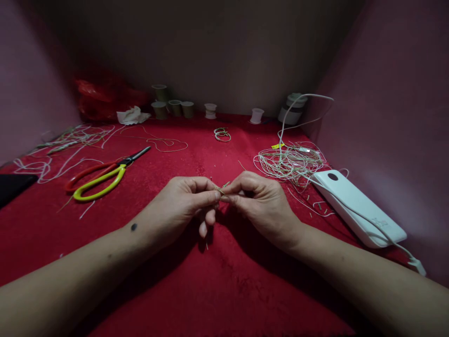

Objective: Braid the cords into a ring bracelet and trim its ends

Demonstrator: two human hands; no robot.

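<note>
One left hand (pixel 184 199), one right hand (pixel 264 201), one pair of scissors (pixel 121 174), one power bank (pixel 365 227), one white cable (pixel 308 95), one lidded container (pixel 290 111), one tissue (pixel 133 115) and one red bag (pixel 100 93) show. There are four green spools (pixel 159 112), two white spools (pixel 257 116) and two cord tangles (pixel 291 164). The overlapping cord rings (pixel 226 139) defy counting.
</note>
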